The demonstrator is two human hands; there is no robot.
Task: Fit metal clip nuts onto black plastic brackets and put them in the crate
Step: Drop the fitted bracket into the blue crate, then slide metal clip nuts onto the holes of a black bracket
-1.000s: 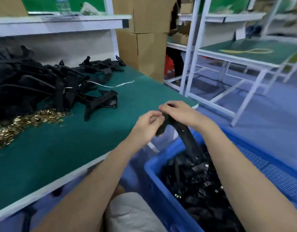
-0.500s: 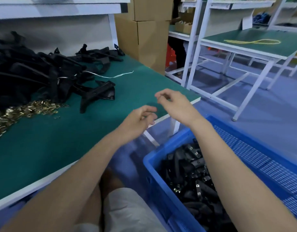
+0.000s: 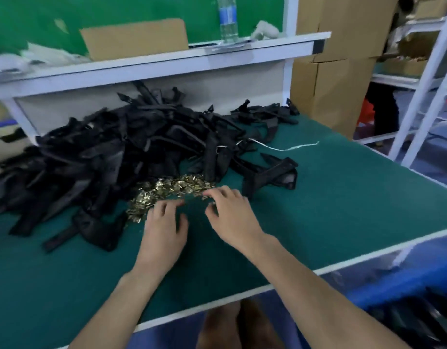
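Loosely curled and spread at the fingers (image 3: 167,206) of the left hand (image 3: 164,227), tips down on the near edge of the brass-coloured clip nuts (image 3: 172,188). Much the same at the right hand (image 3: 233,219): fingertips just touching the heap's right end, thumb held apart. Gripping nothing, so far as discernible through the blur. Probably about to pick a clip. Could easily lift two or three tangled together from so dense and shallow a heap. Could also flick loose ones across the green bench (image 3: 330,197) and off its white front edge. Might pinch a clip the wrong way round too, forcing a turn in the fingers and risking a drop. Further out, trouble with the black plastic brackets (image 3: 111,154): piled and interlocked behind and to the left of the clips. Liable, on pulling one free, to drag neighbours over the heap and bury or scatter it. Safer to take the lone bracket (image 3: 270,175) lying just beside the right hand. Worth minding the white cord (image 3: 290,147) trailing out from the pile's right side, apt to snag. Lastly the blue crate (image 3: 383,283), low at the right, below bench level and barely in view. Easy to miss its rim when reaching across without looking, and so to drop a finished part on the floor.
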